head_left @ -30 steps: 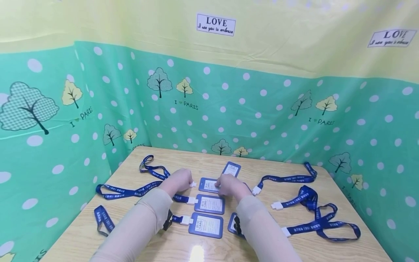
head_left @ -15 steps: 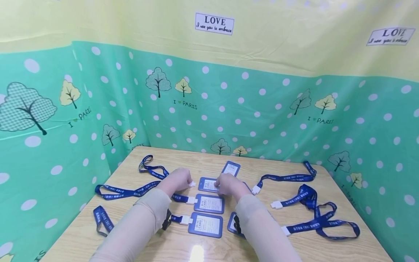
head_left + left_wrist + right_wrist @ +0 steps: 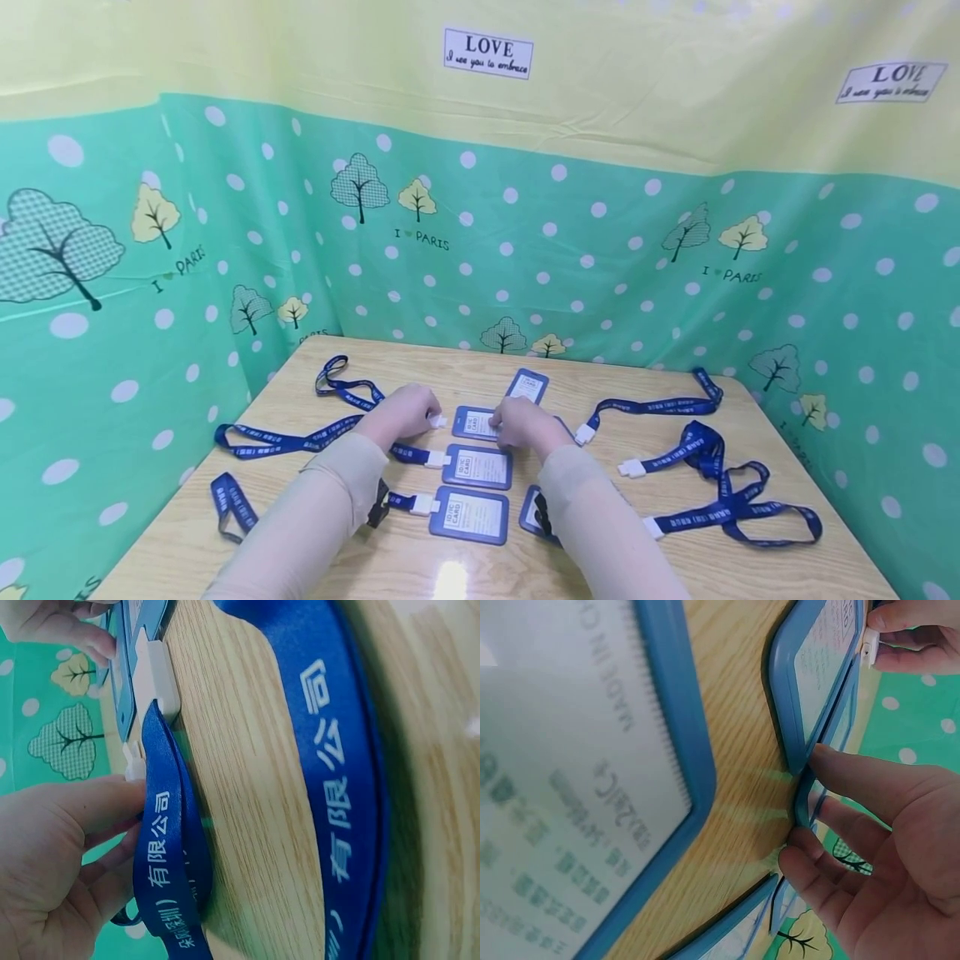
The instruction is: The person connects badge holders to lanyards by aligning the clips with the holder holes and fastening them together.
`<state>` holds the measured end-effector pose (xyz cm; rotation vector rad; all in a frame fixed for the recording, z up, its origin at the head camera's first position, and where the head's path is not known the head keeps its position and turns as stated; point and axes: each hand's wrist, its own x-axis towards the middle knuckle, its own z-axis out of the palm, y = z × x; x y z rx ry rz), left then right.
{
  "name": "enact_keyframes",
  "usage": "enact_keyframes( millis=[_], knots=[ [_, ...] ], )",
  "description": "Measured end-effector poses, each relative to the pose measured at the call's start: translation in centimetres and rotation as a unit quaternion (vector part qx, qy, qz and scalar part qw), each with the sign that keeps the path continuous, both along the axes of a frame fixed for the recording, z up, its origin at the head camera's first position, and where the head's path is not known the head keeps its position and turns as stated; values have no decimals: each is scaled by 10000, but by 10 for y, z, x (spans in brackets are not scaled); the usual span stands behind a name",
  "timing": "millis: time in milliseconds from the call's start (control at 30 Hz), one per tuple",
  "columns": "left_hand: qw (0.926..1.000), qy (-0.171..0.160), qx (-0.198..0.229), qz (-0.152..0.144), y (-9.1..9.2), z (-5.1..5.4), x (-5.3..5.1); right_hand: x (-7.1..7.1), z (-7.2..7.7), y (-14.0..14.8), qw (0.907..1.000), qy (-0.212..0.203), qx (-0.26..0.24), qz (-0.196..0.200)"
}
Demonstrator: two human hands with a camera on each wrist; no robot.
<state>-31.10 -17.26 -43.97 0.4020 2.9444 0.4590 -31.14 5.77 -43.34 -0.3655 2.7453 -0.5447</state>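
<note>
My left hand pinches the white clip of a blue lanyard between thumb and fingers, just left of a blue ID card holder. That holder lies flat, its slotted end towards the clip, with a small gap between them. My right hand grips the holder's right end, thumb on the near edge and fingers beyond it. Closer to me, two card holders have white lanyard clips at their left ends. The right hand hides part of the gripped holder.
Another card holder lies behind the right hand; one more is partly under the right forearm. Blue lanyards with white clips spread over the table's right side. More lanyards lie left. A patterned curtain borders the wooden table.
The head view has shifted very slightly. Both hands keep their places, the clip and the card holder still held apart.
</note>
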Motion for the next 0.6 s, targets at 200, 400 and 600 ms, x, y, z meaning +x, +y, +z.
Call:
enact_keyframes(
  millis=[200, 400, 600],
  knots=[
    [9997, -176, 158, 93, -3, -1, -1, 1, 0, 0, 10000, 16, -16, 12],
    [9994, -257, 211, 119, -6, -2, -2, 3, 2, 1, 9999, 81, 29, 97],
    [9996, -231, 174, 66, -5, -2, -2, 2, 1, 1, 9999, 91, 73, 87]
  ],
)
